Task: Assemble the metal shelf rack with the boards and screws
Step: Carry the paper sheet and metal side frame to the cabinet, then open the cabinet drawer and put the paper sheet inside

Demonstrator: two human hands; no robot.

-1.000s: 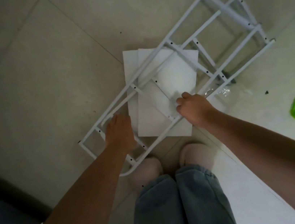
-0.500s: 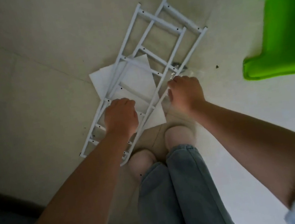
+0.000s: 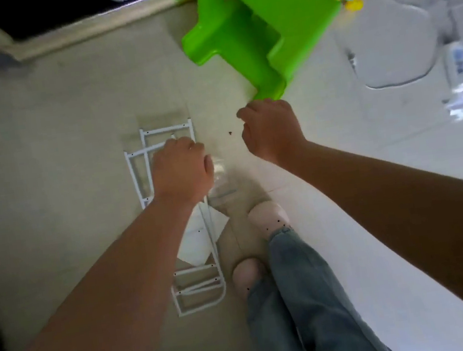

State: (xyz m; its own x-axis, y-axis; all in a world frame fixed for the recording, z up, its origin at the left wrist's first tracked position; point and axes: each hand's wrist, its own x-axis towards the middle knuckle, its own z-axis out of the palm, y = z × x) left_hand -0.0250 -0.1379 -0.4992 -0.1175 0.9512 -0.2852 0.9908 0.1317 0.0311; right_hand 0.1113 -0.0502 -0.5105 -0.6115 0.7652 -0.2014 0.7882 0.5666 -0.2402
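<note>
The white metal rack frame (image 3: 191, 288) lies flat on the tiled floor, running from near my feet away from me. White boards (image 3: 200, 239) lie under its middle. My left hand (image 3: 182, 170) sits on the frame's far part, fingers curled down around its right rail. My right hand (image 3: 271, 131) hovers off the frame to the right with its fingers curled; nothing shows in it. A clear plastic bag (image 3: 221, 184) lies just right of my left hand. Its contents are too blurred to make out.
A bright green plastic stool (image 3: 257, 26) lies tipped just beyond my right hand. My two feet in pale slippers (image 3: 269, 217) stand right of the frame. A raised sill (image 3: 90, 28) crosses the far floor. Grey cloth and clutter (image 3: 417, 24) fill the far right.
The view swung, so the frame now points straight away from me. My right hand has let go of the frame and moved right toward the green stool. My left hand slid further along it.
</note>
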